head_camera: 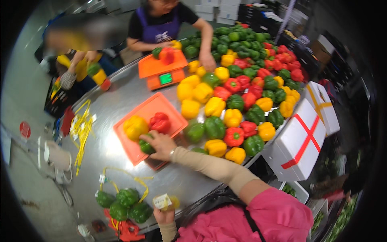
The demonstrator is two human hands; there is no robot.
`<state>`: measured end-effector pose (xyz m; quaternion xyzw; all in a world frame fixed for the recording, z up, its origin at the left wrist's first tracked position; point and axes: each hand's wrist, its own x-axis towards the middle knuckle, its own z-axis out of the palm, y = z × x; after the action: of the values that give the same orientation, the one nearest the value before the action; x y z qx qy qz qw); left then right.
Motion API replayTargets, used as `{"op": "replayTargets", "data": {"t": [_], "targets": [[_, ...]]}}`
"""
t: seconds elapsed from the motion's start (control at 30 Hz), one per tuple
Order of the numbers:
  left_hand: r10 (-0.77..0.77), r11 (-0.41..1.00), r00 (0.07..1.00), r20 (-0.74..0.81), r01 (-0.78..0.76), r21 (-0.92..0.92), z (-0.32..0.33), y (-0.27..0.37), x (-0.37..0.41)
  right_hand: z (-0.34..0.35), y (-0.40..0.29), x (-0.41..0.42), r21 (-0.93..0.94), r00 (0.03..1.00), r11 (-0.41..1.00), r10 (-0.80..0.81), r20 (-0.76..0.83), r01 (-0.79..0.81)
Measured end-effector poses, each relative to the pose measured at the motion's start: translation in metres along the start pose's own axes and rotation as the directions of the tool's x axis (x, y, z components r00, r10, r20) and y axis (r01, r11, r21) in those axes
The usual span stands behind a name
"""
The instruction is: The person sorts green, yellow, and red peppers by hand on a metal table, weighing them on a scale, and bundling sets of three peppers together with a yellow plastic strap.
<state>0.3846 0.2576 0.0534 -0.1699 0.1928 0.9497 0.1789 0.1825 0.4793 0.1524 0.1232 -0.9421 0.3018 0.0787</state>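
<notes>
My right hand [161, 146] grips a green bell pepper [146, 145] on the orange tray [145, 109] of a weighing scale. A yellow bell pepper [135, 127] and a red bell pepper [160, 122] rest on the same tray. Near the table's front edge, my left hand [164, 214] holds a yellow item with a white label [162, 201]; its exact kind is unclear. Several green bell peppers [118, 210] lie left of that hand, with yellow mesh netting [133, 177] and a red thing [128, 231] beside them.
Mixed bell peppers [232, 118] are heaped along the metal table's [99, 145] right side. A second orange scale [163, 68] stands opposite, where a co-worker in a purple apron reaches into the heap. Another person holds stacked peppers [98, 75]. Yellow netting [81, 127] lies left; foam boxes [299, 139] stand right.
</notes>
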Motion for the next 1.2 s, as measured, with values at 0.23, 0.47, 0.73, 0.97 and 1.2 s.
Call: {"op": "replayTargets", "data": {"t": [0.23, 0.47, 0.73, 0.97, 1.2], "targets": [[-0.135, 0.974, 0.989, -0.056, 0.123, -0.188, 0.068, -0.01, -0.054, 0.02, -0.018, -0.071, 0.218, 0.981, 0.957, -0.185, -0.053, 0.192], [-0.177, 0.984, 0.971, -0.163, 0.18, -0.002, 0.139, -0.049, -0.027, 0.136, 0.015, -0.135, 0.126, 0.912, 0.98, -0.189, 0.363, 0.153], [-0.305, 0.919, 0.946, -0.11, 0.322, 0.226, 0.131, -0.092, 0.021, -0.129, 0.181, -0.085, 0.381, 0.944, 0.923, 0.085, -0.32, 0.046], [-0.326, 0.899, 0.924, -0.199, 0.368, 0.238, 0.141, -0.124, 0.058, -0.324, 0.45, -0.153, -0.098, 0.312, 0.331, 0.689, -0.655, -0.938], [-0.321, 0.892, 0.918, -0.232, 0.375, 0.252, 0.153, -0.141, 0.08, -0.31, 0.511, -0.183, 0.114, 0.32, 0.483, 0.721, -0.615, -0.868]]}}
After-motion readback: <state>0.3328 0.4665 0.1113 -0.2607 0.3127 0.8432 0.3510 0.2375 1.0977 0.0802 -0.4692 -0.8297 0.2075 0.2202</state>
